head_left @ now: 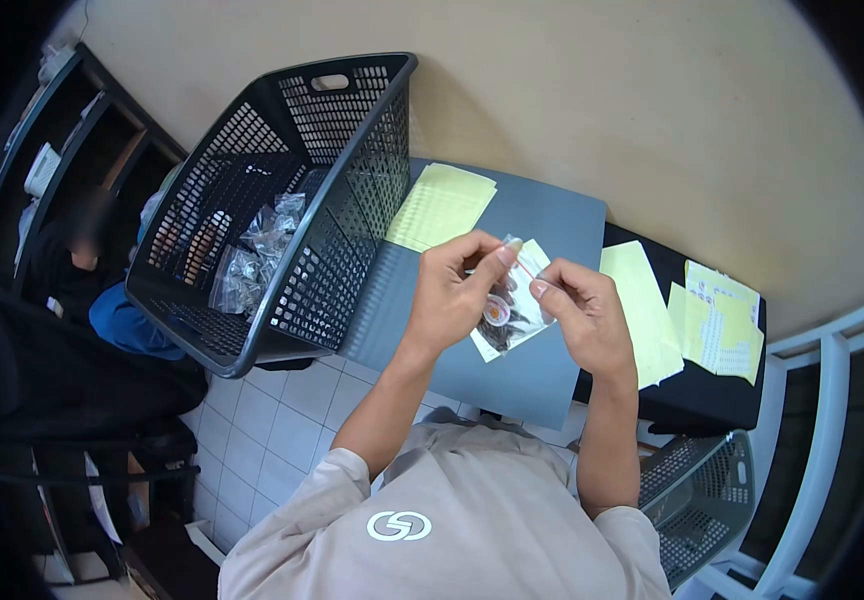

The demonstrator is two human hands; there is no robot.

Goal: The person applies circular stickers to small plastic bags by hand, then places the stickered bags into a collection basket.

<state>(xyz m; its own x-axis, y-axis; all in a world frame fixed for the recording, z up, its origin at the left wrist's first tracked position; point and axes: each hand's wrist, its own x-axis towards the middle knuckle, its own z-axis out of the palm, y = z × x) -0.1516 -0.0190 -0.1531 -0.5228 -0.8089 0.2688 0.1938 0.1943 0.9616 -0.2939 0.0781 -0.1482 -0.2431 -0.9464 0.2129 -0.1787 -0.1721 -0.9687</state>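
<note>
A small clear zip bag (522,318) with dark contents and a round sticker hangs between my hands above the grey table (552,205). My left hand (460,283) pinches its top left corner between thumb and fingers. At the bag's upper right edge, my right hand (588,312) is closed in a similar pinch. Part of a pale sheet of paper (490,350) shows behind the bag. What the dark contents are I cannot make out.
Left of the table stands a large dark plastic basket (317,290) holding several filled clear bags (252,262). Yellow papers (440,205) lie beside it, with more yellow sheets (642,300) on a black surface at right. Another basket (702,500) is lower right. A person's blue garment (132,320) shows at left.
</note>
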